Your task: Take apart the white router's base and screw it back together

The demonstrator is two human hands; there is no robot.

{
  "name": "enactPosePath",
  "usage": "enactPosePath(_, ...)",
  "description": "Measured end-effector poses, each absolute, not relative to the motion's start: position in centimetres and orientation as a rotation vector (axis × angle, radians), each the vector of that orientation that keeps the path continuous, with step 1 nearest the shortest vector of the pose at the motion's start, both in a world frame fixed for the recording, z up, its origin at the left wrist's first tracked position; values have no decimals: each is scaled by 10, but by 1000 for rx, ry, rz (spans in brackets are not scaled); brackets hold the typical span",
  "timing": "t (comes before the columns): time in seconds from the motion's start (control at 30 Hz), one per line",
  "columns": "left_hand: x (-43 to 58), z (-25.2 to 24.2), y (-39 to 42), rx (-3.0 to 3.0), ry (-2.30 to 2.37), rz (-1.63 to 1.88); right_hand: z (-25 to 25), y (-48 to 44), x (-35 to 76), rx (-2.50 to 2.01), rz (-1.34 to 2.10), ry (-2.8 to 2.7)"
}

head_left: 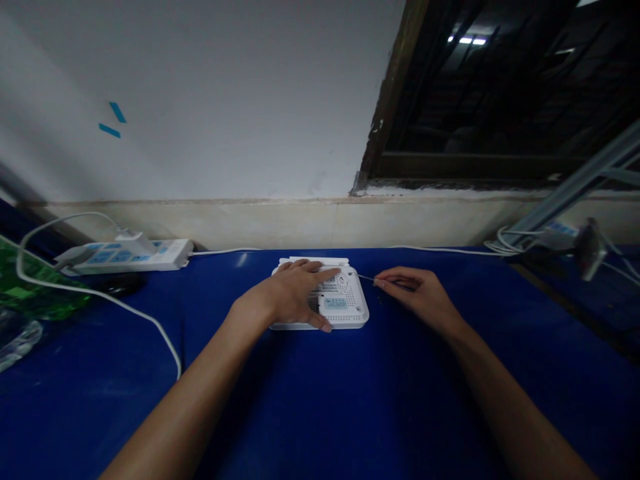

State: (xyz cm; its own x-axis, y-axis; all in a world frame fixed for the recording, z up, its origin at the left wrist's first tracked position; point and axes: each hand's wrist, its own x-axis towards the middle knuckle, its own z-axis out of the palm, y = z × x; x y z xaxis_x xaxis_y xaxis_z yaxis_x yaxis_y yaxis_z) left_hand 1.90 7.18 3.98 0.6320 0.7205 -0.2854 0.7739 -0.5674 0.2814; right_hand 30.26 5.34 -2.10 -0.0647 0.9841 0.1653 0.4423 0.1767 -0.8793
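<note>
Head view: the left grip [293,293] lies open and flat on a white router [345,308], steadying it on the blue counter [320,413], while the right grip [417,293] pinches a thin pin [364,277] pointed at the router's upturned back.

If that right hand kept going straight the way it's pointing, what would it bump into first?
The thin pin held in the right hand would probably reach the white router first, though depth is hard to judge.
</note>
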Motion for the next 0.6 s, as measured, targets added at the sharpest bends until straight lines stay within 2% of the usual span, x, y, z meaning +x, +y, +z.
enactPosePath(0.4, 19, 42, 71, 2467, 1189, -214, -9, 51, 323, -1433, 823, -1633)
enactPosePath(0.6, 21, 44, 71, 2451, 1202, -233, 3, 45, 355, -1519, 993, -1750)
